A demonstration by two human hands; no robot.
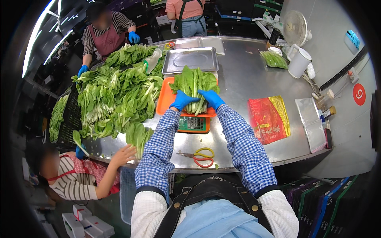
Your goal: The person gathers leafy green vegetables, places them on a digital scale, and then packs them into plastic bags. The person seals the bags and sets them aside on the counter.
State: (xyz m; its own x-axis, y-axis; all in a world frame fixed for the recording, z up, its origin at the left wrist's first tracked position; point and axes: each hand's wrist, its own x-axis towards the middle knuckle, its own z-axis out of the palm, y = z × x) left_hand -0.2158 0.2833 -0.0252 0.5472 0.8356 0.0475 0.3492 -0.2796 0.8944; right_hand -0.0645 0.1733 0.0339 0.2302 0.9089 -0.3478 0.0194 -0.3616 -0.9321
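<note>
A bunch of leafy greens [195, 81] with pale stalks lies over the orange tray [163, 99] of a digital scale [193, 124]. My left hand [182, 100], in a blue glove, holds the bunch's left side. On its right side is my right hand [212, 98], gloved the same way, with its thumb across the stalks. Both thumbs point inward and nearly meet over the stalks. The fingers under the bunch are hidden. Closer to me, scissors [203, 157] with red and yellow handles lie on the steel table [238, 74].
A large heap of greens [119, 95] covers the table's left side. Beyond the scale is a metal tray [191, 60]. A red rice bag [268, 119], plastic bags [309, 122] and a white jug [299, 62] lie rightward. Two co-workers [80, 175] [107, 38] stand at the heap.
</note>
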